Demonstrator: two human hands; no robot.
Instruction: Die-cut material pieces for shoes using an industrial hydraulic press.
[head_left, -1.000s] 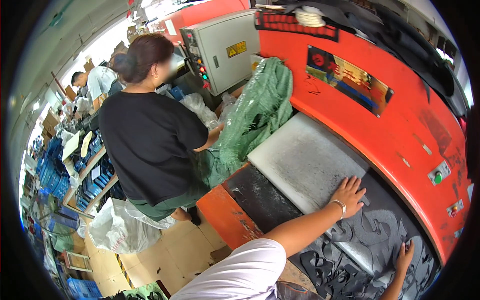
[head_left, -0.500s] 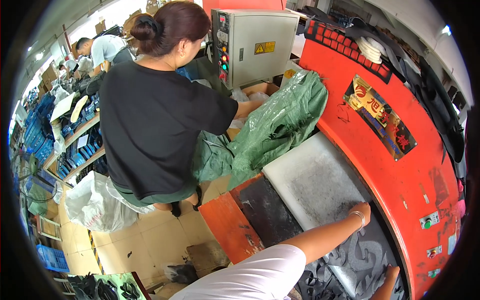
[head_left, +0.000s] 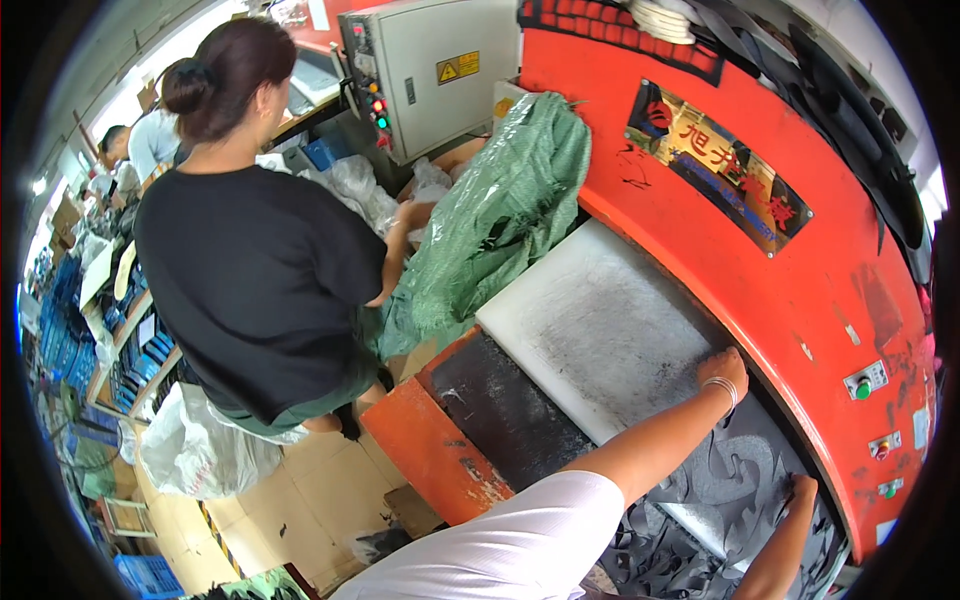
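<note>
A dark grey sheet full of cut-out holes (head_left: 735,465) lies across the bed of the red machine, its near part broken up into curling strips. My left hand (head_left: 725,372), with a bracelet at the wrist, is closed on the sheet's far edge, by the corner of a worn white cutting board (head_left: 610,310). At the sheet's right side, close to the machine's opening, my right hand (head_left: 801,490) has its fingers bent onto the edge; the fingertips are partly hidden. Loose dark scraps (head_left: 650,555) are heaped under my left arm.
The red machine body (head_left: 610,120) rises on the right, with a green button (head_left: 864,388). A green woven sack (head_left: 500,210) lies beyond the board. At left a co-worker in black (head_left: 260,280) stands by a grey control cabinet (head_left: 430,75). A white plastic bag (head_left: 205,445) sits on the floor.
The whole view has shifted, so the machine sits further left and higher. My hands stay at about the same places on the sheet. The co-worker's arm has drawn back from the sack.
</note>
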